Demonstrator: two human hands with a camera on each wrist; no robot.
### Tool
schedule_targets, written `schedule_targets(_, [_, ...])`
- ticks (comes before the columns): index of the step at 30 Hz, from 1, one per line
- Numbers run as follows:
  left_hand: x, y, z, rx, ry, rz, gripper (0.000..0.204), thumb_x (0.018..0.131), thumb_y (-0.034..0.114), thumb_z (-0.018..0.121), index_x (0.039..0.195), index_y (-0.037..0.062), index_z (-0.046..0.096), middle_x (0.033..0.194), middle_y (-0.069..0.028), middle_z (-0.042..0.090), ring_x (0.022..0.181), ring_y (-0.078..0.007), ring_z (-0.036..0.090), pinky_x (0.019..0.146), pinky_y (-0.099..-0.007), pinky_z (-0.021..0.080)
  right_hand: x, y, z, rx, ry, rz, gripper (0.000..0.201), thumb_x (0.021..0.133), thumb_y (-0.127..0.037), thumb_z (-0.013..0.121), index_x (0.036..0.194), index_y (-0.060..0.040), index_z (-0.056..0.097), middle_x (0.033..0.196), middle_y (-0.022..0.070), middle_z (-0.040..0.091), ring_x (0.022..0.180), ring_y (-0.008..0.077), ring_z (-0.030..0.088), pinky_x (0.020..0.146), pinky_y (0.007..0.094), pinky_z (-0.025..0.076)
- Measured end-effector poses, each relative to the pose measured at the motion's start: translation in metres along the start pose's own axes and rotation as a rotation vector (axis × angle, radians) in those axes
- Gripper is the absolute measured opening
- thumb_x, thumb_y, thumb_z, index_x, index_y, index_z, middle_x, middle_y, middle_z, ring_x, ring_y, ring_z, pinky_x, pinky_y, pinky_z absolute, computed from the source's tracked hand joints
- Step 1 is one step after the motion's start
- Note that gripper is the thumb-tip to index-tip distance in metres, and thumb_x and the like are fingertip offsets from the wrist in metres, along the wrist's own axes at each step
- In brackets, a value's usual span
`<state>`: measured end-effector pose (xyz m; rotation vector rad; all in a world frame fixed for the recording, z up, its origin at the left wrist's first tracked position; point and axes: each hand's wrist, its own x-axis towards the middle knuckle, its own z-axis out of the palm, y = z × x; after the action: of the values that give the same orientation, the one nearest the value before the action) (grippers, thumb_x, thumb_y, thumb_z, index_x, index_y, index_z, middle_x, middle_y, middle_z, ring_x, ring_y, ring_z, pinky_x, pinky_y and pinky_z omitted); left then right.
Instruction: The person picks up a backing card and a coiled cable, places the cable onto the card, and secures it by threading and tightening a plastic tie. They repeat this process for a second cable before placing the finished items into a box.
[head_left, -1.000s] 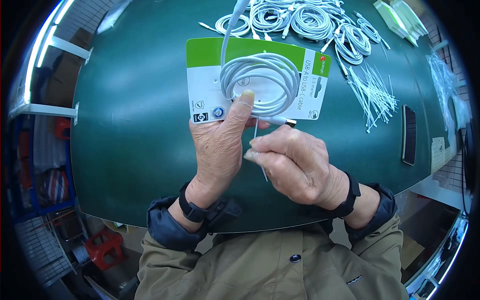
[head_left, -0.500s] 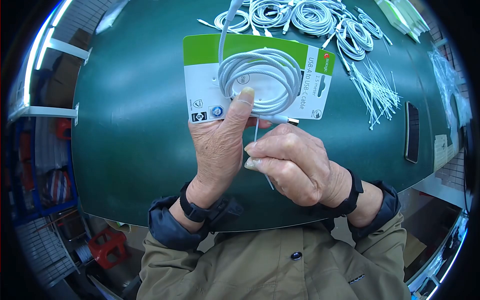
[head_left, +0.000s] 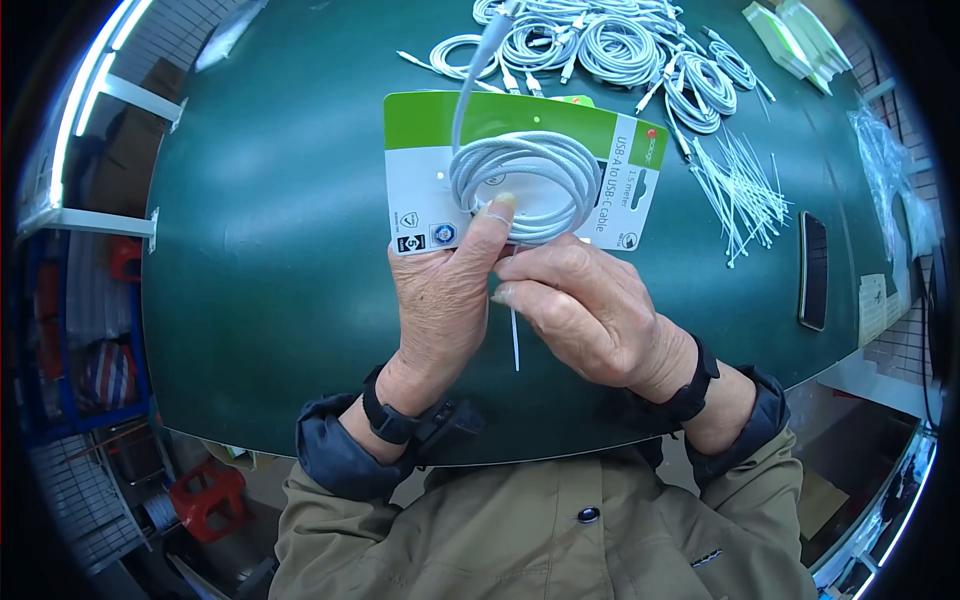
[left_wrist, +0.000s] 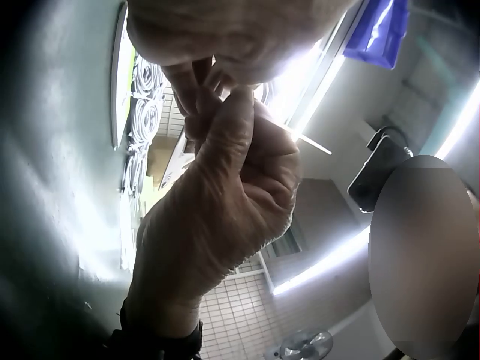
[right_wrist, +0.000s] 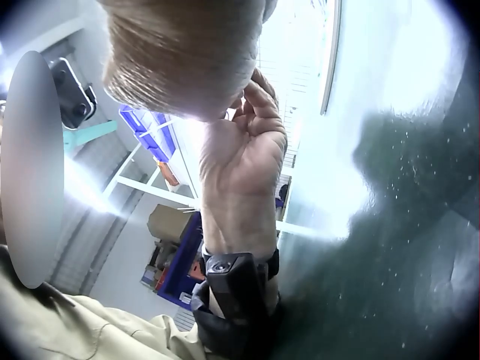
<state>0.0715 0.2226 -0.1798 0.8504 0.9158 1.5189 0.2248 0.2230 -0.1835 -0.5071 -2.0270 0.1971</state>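
Observation:
A green and white cable packaging card is held up over the table by my left hand, its thumb pressing a coiled white cable against the card's face. One cable end rises past the card's top edge. At the card's lower edge my right hand has thumb and forefinger pinched on a thin white cable tie, whose tail hangs below the fingertips. Both hands' fingertips are close together there. In the left wrist view the right hand shows its curled fingers, with the tie's tail sticking out.
Several coiled cables lie at the back of the green table. Loose cable ties are spread at the right, near a phone. Stacked cards sit at the back right, with clear plastic bags by the right edge.
The card with its coil has come slightly down and right. My right hand has moved up to the card's lower edge, and the tie's tail now hangs straighter below the fingers.

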Motion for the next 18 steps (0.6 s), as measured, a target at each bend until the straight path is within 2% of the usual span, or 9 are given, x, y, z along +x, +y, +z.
schedule_targets(3, [0.0003,0.0001,-0.0004,0.016,-0.009,0.011,0.02,0.1,0.006,0.073,0.118,0.0003,0.068,0.104,-0.0053,0.074,0.089,-0.0098,0.071,0.075,-0.026,0.059,-0.0017,0.0012,0.0005,-0.017,0.0,0.014,0.025,0.073,0.001,0.076,0.095,0.0018,0.064,0.098,0.0119,0.066,0.08,0.0265,0.069,0.066,0.0358,0.058])
schedule_targets(10, [-0.0008,-0.0006,0.0003,-0.049,-0.017,0.015,0.019,0.1,0.005,0.072,0.118,-0.0008,0.068,0.105,-0.0071,0.074,0.088,-0.0113,0.072,0.072,-0.028,0.063,-0.0024,0.0036,0.0015,-0.002,0.016,-0.034,0.026,0.069,0.0,0.075,0.093,0.0022,0.064,0.098,0.0126,0.066,0.08,0.027,0.068,0.065,0.0359,0.058])
schedule_targets(18, [-0.0014,-0.002,-0.0027,-0.027,-0.027,-0.003,0.019,0.1,0.005,0.072,0.117,-0.001,0.068,0.105,-0.0073,0.073,0.087,-0.0117,0.071,0.071,-0.0286,0.064,-0.0045,0.0025,0.0009,0.021,0.004,-0.016,0.025,0.071,0.0,0.075,0.094,0.0018,0.066,0.099,0.0131,0.067,0.081,0.0277,0.069,0.066,0.0364,0.057])
